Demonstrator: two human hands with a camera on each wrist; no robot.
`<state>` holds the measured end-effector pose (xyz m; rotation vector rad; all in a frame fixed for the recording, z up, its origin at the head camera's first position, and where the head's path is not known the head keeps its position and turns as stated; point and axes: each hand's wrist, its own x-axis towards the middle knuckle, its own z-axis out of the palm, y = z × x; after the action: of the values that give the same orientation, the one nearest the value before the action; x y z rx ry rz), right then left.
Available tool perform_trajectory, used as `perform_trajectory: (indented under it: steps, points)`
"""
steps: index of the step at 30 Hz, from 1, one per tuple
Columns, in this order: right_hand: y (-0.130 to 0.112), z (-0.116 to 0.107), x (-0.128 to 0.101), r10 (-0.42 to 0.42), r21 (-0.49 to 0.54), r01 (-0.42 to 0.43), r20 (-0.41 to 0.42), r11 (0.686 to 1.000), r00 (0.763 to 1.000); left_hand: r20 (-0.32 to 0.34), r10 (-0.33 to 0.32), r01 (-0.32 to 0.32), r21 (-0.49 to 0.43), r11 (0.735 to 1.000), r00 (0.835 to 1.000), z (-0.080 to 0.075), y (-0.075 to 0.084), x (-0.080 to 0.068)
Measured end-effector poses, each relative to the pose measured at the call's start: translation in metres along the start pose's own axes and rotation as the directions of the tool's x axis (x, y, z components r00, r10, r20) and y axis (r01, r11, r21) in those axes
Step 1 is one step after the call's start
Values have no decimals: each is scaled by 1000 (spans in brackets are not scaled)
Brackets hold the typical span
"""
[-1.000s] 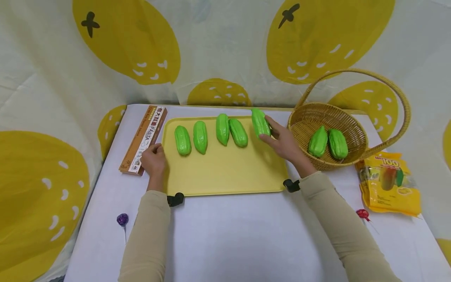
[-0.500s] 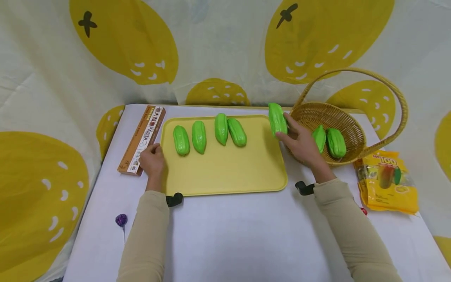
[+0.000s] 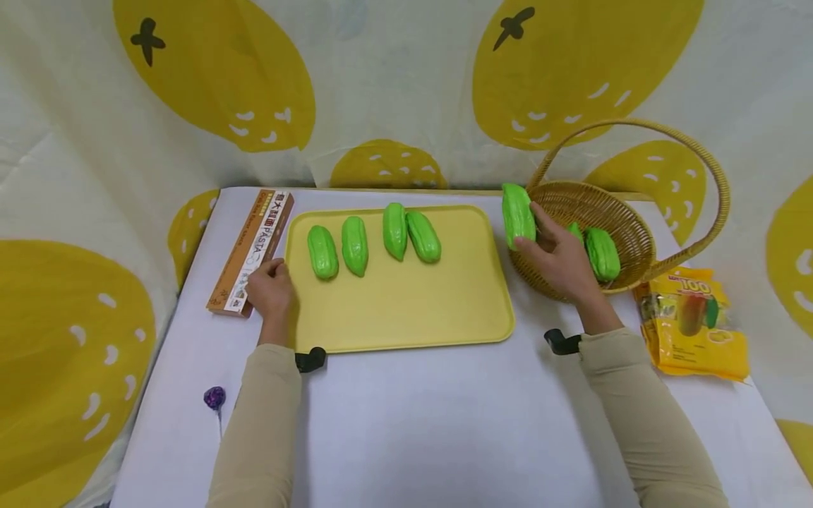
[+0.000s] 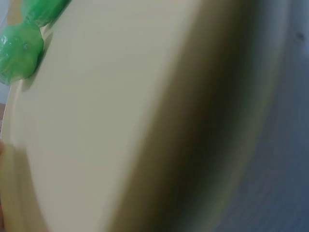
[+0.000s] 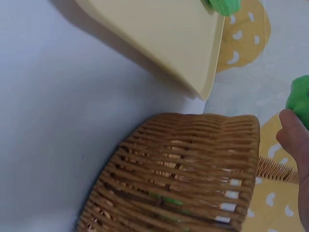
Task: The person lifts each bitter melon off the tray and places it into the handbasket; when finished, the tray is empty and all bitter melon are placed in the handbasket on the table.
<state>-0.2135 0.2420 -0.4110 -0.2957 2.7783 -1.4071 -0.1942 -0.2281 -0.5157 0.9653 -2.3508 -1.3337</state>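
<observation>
My right hand (image 3: 562, 264) holds a green, ridged toy gourd (image 3: 519, 215) between thumb and fingers, raised in front of the wicker basket (image 3: 536, 279). In the right wrist view the gourd (image 5: 300, 101) shows only partly, at the right edge. Two more gourds lie inside the basket, one mostly behind my hand. Several similar gourds (image 3: 354, 245) lie in a row along the back of the yellow tray (image 3: 406, 310). With curled fingers my left hand (image 3: 269, 289) grips the tray's left rim. Only slivers of its fingers appear in the left wrist view.
A long pasta box (image 3: 248, 254) lies left of the tray. Near the left sleeve is a purple lollipop (image 3: 214, 398). A yellow candy bag (image 3: 695, 321) sits right of the basket, whose tall handle (image 3: 714, 173) arches above it. A fruit-print cloth (image 3: 406, 85) hangs behind the table.
My right hand has carried the gourd rightward from over the tray's right end to the basket's left side. The left hand stays at the tray; the view shifts slightly.
</observation>
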Motion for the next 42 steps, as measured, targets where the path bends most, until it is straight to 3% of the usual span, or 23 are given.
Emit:
perform_trajectory:
  steps: [6, 14, 25, 33, 42]
  points:
    - [8, -9, -3, -27, 24, 27, -27, 999, 999, -29, 23, -23, 2, 1000, 999, 2, 4, 0]
    - [22, -22, -9, 72, -15, -73, -28, 997, 997, -18, 17, -17, 8, 1000, 1000, 0, 5, -1]
    - [31, -22, -11, 111, -42, -115, -80, 993, 991, -17, 2, -2, 40, 999, 1000, -6, -1, -1]
    - [35, -24, -12, 223, -141, -225, -30, 964, 974, -20, -1, 2, 28, 1000, 1000, -4, 1, -2]
    - [41, -27, -12, 273, -180, -256, 75, 950, 959, -25, 6, -5, 22, 1000, 1000, -2, 3, -5]
